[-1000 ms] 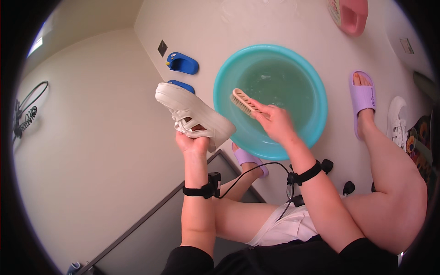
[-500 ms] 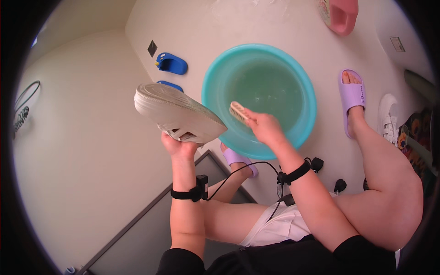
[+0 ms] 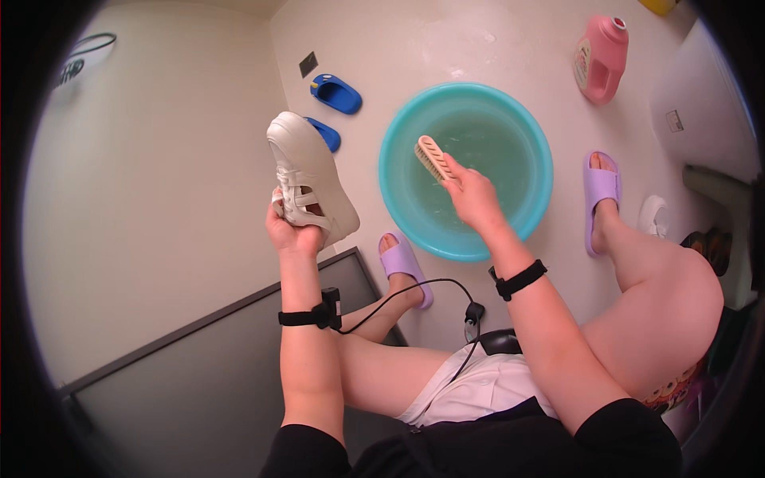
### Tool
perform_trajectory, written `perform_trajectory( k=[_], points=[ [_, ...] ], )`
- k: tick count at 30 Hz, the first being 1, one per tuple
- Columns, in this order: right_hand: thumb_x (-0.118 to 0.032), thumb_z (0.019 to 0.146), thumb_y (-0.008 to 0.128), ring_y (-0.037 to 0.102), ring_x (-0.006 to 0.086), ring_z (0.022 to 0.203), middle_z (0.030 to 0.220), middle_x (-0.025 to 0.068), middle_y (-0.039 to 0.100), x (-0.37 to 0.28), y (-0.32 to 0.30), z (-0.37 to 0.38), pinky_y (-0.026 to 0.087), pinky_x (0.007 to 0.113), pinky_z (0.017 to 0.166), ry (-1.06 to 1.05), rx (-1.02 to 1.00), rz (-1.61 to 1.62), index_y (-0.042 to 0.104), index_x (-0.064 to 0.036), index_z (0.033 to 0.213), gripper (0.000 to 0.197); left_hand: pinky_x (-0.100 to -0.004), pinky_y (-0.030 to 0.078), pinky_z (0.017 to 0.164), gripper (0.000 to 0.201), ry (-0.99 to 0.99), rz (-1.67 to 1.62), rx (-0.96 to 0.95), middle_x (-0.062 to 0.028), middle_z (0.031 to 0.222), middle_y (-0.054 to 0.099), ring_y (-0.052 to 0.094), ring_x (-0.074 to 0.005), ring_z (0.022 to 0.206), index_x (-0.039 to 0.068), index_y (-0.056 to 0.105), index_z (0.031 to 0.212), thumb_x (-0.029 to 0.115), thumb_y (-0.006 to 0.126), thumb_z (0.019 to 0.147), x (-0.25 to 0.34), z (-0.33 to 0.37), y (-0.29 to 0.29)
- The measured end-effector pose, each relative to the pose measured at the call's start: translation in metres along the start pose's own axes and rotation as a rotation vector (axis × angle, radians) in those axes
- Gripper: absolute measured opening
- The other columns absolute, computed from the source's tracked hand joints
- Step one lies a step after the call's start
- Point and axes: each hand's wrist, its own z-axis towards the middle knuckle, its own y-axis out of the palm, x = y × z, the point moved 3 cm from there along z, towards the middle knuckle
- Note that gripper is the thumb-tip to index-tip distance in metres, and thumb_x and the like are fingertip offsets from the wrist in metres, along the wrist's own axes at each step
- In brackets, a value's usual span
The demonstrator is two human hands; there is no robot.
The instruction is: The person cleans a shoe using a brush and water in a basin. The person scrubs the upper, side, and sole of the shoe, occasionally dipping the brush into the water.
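A white shoe (image 3: 307, 171) with cut-out straps is held up by my left hand (image 3: 293, 231), toe pointing away from me and its upper turned leftward. My fingers are closed round its far side and partly hidden. To its right, my right hand (image 3: 474, 193) grips a pale scrubbing brush (image 3: 434, 157) by its handle, bristles facing down and left. The brush is over a turquoise basin (image 3: 388, 171) of water on the floor. Shoe and brush are apart.
Blue slippers (image 3: 338, 94) lie beyond the shoe, near the left wall. A pink jug (image 3: 602, 60) stands at the far right. Another white shoe (image 3: 654, 215) sits right of my foot in a purple slide (image 3: 603, 187). A dark grey panel (image 3: 223, 358) is at lower left.
My left hand has turned the shoe from sole-up to showing its upper and side, toe now pointing away. The brush has tilted and stays over the basin. The view has shifted.
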Motion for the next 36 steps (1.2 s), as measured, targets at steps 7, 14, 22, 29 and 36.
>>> perform_trajectory(
  k=[7,14,22,29,36],
  points=[
    [-0.018,0.094,0.056,0.062,0.0380,0.106,0.118,0.0195,0.065,-0.012,0.003,-0.023,0.049,0.047,0.092,-0.022,-0.068,-0.137,0.043,-0.0096,0.146,0.054,-0.0496,0.042,0.107,0.038,0.125,-0.123,0.056,-0.0081,0.129,0.059,0.054,-0.0290,0.121,0.011,0.059,0.122,0.033,0.042,0.097,0.039,-0.028,-0.015],
    [-0.014,0.098,0.051,0.065,0.0336,0.097,0.115,0.0203,0.064,-0.085,-0.042,-0.048,0.054,0.043,0.085,-0.070,-0.198,-0.177,0.032,-0.0108,0.152,0.058,-0.0510,0.039,0.109,0.043,0.015,-0.217,-0.065,-0.0078,0.127,0.059,0.053,-0.0295,0.122,0.014,0.059,0.125,0.038,0.041,0.095,0.034,-0.065,0.017],
    [-0.002,0.099,0.044,0.058,0.0114,0.070,0.094,0.0108,0.056,-0.140,-0.137,-0.031,0.057,0.021,0.060,0.254,-0.244,0.782,0.043,0.0040,0.126,0.028,-0.0419,0.053,0.090,0.022,-0.242,-0.241,-0.303,-0.0088,0.110,0.066,0.064,-0.0257,0.100,0.010,0.060,0.112,0.024,0.054,0.096,-0.061,-0.044,0.005],
    [-0.003,0.099,0.046,0.054,0.0079,0.065,0.088,0.0095,0.057,-0.138,-0.136,-0.036,0.051,0.017,0.055,0.332,-0.250,1.014,0.049,0.0095,0.112,0.018,-0.0394,0.054,0.090,0.025,-0.250,-0.285,-0.214,-0.0101,0.110,0.066,0.065,-0.0238,0.098,0.006,0.057,0.118,0.018,0.048,0.098,-0.063,-0.024,-0.002],
    [-0.002,0.097,0.048,0.052,0.0091,0.081,0.111,0.0095,0.054,-0.182,-0.129,-0.060,0.050,0.020,0.057,0.102,-0.287,0.951,0.044,0.0053,0.129,0.033,-0.0414,0.052,0.096,0.029,-0.060,-0.359,-0.327,-0.0116,0.116,0.064,0.063,-0.0265,0.104,0.004,0.056,0.121,0.018,0.050,0.097,0.023,0.035,-0.045]
  ],
)
